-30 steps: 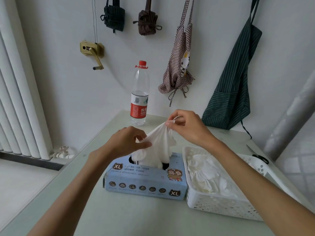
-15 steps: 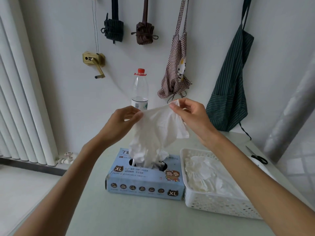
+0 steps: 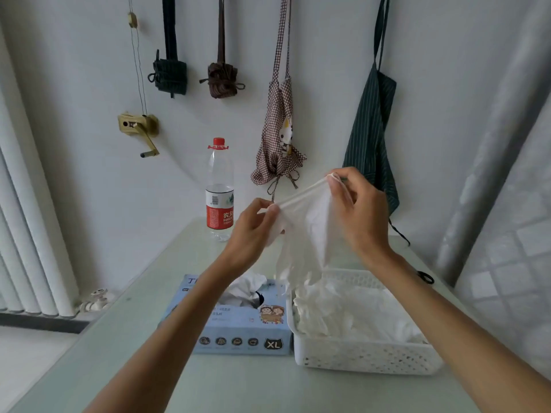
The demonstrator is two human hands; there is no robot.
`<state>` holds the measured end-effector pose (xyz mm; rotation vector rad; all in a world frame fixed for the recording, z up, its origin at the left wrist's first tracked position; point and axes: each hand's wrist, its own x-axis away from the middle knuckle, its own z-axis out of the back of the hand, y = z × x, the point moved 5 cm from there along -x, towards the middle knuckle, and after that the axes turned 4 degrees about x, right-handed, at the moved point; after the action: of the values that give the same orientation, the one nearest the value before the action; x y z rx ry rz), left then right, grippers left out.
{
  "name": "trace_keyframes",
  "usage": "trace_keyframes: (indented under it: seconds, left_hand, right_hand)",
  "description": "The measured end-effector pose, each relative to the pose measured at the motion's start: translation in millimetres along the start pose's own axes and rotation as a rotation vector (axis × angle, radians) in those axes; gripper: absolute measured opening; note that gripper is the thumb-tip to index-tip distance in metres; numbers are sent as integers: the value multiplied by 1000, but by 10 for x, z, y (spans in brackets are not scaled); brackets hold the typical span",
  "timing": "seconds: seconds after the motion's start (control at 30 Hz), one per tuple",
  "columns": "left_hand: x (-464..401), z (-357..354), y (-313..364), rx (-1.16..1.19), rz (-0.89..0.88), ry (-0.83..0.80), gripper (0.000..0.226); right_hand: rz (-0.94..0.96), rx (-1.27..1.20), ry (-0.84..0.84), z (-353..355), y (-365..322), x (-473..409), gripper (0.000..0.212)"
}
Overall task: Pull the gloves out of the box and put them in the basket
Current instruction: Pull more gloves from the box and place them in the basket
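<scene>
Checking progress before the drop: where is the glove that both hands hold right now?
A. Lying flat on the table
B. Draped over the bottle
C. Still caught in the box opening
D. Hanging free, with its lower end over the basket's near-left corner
D: the glove hangs between the left hand and right hand, clear of the box, its lower end above the basket.

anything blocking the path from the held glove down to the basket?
Nothing visible. The glove hangs pinched between the left hand and right hand, its lower end over the basket's open top; only gloves already dropped lie inside.
</scene>
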<state>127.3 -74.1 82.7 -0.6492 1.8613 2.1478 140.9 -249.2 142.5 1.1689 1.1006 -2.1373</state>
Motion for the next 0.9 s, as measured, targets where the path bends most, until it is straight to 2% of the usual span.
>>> trace_keyframes:
  seconds: [0.13, 0.23, 0.37, 0.47, 0.6, 0.77, 0.83, 0.9]
  left_hand:
    - [-91, -473, 25, 57, 2, 7, 25]
    - [-167, -772, -20, 117, 20, 28, 22]
    - [-221, -1019, -123, 140, 73, 21, 22]
    - [-209, -1103, -200, 126, 93, 21, 20]
    - [-137, -942, -252, 74, 64, 107, 19]
    - [-90, -509, -46, -22, -54, 317, 24]
    - [-112, -422, 1, -93, -101, 277, 23]
    - [-187, -500, -80, -277, -124, 140, 21]
  right_hand:
    - [260, 352, 69, 386, 7, -45, 18]
    - [394, 560, 34, 561, 34, -149, 14]
    - [404, 725, -110, 635, 88, -269, 6]
    - [318, 786, -210, 636, 122, -302, 18]
    - [232, 671, -240, 556, 40, -221, 24]
    - [68, 405, -118, 439, -62, -134, 20]
    - [-29, 312, -66, 444, 34, -74, 19]
    - [-164, 258, -21, 470, 308, 49, 18]
